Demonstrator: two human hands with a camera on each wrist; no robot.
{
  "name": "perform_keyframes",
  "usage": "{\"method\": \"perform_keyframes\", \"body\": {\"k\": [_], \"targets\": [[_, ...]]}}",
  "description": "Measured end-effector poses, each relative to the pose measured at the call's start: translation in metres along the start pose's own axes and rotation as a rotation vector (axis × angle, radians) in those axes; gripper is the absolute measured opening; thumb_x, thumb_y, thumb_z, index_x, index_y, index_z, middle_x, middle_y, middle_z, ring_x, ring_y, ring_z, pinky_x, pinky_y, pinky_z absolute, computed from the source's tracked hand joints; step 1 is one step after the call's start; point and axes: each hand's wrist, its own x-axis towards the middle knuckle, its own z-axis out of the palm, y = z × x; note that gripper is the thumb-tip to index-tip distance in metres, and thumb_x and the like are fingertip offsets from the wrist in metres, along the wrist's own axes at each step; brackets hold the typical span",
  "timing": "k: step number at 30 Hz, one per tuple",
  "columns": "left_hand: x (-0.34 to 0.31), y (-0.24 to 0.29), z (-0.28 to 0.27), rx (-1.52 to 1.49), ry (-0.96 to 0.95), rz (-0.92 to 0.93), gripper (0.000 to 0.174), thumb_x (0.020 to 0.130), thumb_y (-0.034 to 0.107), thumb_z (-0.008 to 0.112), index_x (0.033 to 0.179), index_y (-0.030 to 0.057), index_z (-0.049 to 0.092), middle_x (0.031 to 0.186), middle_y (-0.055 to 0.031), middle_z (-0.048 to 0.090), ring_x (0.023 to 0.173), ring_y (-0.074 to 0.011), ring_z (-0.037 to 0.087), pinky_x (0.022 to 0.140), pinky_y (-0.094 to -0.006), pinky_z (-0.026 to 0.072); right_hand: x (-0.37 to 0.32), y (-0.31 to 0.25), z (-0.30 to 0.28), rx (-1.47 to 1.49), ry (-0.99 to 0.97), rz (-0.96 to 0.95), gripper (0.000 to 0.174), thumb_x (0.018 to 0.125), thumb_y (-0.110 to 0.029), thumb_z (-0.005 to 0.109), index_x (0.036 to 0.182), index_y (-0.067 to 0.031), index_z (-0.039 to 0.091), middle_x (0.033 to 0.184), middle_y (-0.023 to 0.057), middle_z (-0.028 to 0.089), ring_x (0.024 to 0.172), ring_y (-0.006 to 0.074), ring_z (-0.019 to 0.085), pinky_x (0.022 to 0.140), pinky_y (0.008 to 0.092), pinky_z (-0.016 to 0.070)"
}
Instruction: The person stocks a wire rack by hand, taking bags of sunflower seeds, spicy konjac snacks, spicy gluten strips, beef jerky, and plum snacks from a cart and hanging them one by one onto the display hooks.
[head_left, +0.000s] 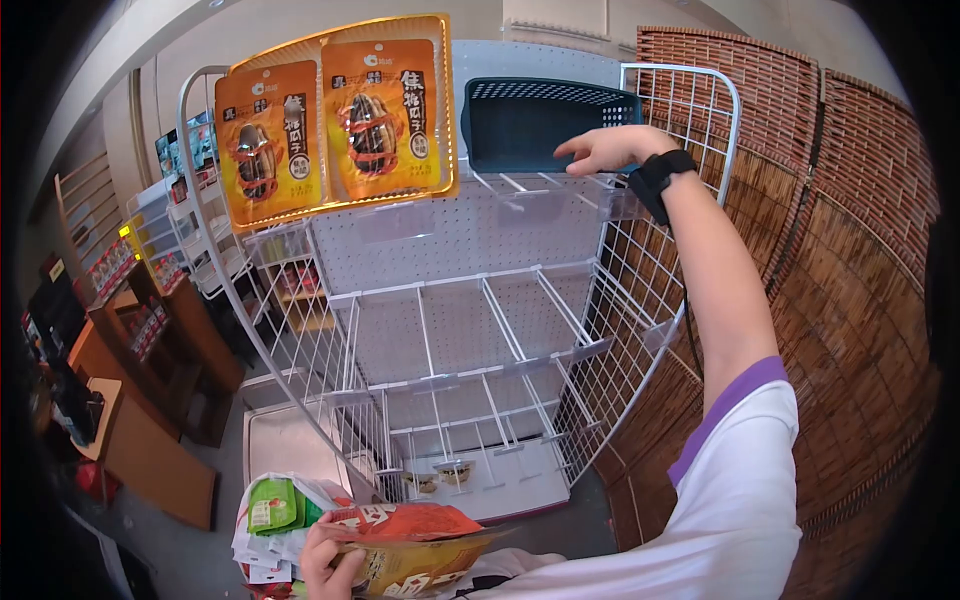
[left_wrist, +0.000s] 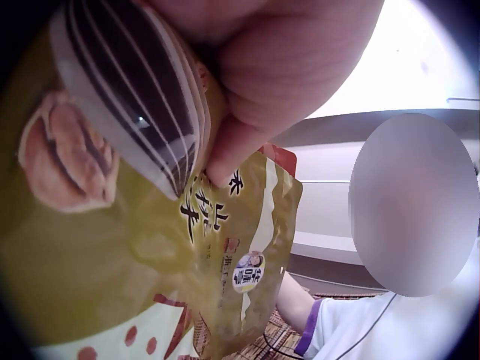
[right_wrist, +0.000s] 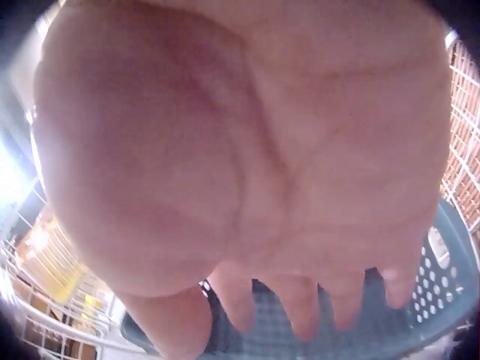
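My left hand (head_left: pixel 330 560), low in the head view, grips a gold snack bag (head_left: pixel 410 580) and a red snack bag (head_left: pixel 405 518) near one edge. Up close in the left wrist view, the gold bag (left_wrist: pixel 135 247) bears a large striped seed and a nut in its shell. My right hand (head_left: pixel 615 150) reaches up to the front of a dark teal plastic basket (head_left: pixel 520 130) on top of the rack, holding nothing. From the right wrist, its palm and spread fingers show over the basket (right_wrist: pixel 450 300), with straight fingertips pointing down into it.
A white wire display rack (head_left: pixel 460 375) stands ahead, with peg hooks and a pegboard back. Large orange seed-packet signs (head_left: pixel 340 125) top its left side. A white bag (head_left: pixel 260 545) holding a green packet (head_left: pixel 275 505) sits below left. A woven screen (head_left: pixel 820 330) borders the right.
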Motion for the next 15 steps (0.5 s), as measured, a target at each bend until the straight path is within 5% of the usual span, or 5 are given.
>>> {"method": "perform_keyframes", "body": {"k": [6, 8, 10, 11, 15], "targets": [[0.012, 0.018, -0.001, -0.112, 0.037, 0.054, 0.003, 0.076, -0.005, 0.054, 0.078, -0.0049, 0.053, 0.101, -0.0148, 0.059, 0.096, -0.0255, 0.054, 0.086, -0.0298, 0.0392, -0.088, -0.058, 0.007, 0.278, 0.59, -0.486, 0.028, 0.086, -0.019, 0.056, 0.109, -0.0035, 0.059, 0.095, 0.0104, 0.063, 0.085, 0.0224, 0.061, 0.079, 0.031, 0.0483], [0.019, 0.019, -0.005, -0.124, 0.016, 0.073, 0.007, 0.076, -0.005, 0.054, 0.082, -0.0052, 0.055, 0.104, -0.014, 0.057, 0.099, -0.0248, 0.052, 0.087, -0.0298, 0.0384, -0.121, -0.089, 0.037, 0.517, 0.361, -0.757, 0.029, 0.084, -0.014, 0.058, 0.112, -0.0052, 0.058, 0.098, 0.0113, 0.063, 0.088, 0.0249, 0.061, 0.081, 0.032, 0.0483], [0.028, 0.028, -0.002, -0.149, 0.098, 0.167, 0.014, 0.074, 0.009, 0.057, 0.085, 0.0, 0.058, 0.084, -0.0105, 0.058, 0.086, -0.0236, 0.057, 0.093, -0.0499, 0.0393, -0.136, -0.115, 0.08, 0.433, 0.18, -0.88, 0.043, 0.081, -0.012, 0.062, 0.122, -0.0051, 0.05, 0.112, 0.0148, 0.059, 0.102, 0.0277, 0.057, 0.09, 0.0348, 0.0449], [0.035, 0.034, 0.0, -0.237, 0.166, 0.169, 0.01, 0.069, 0.008, 0.059, 0.07, -0.0016, 0.059, 0.078, -0.0089, 0.058, 0.082, -0.023, 0.056, 0.094, -0.049, 0.0381, -0.135, -0.123, 0.105, 0.427, 0.073, -0.99, 0.052, 0.081, -0.017, 0.063, 0.127, -0.0038, 0.044, 0.122, 0.0165, 0.05, 0.112, 0.0287, 0.05, 0.094, 0.0354, 0.0412], [0.049, 0.046, 0.002, -0.442, 0.242, 0.122, 0.015, 0.071, 0.004, 0.06, 0.084, -0.0038, 0.062, 0.086, -0.0104, 0.058, 0.089, -0.0213, 0.055, 0.09, -0.0378, 0.0403, -0.136, -0.139, 0.169, 0.557, -0.259, -1.19, 0.069, 0.08, -0.014, 0.064, 0.138, -0.002, 0.027, 0.14, 0.0167, 0.03, 0.127, 0.0292, 0.034, 0.104, 0.0367, 0.0315]]}}
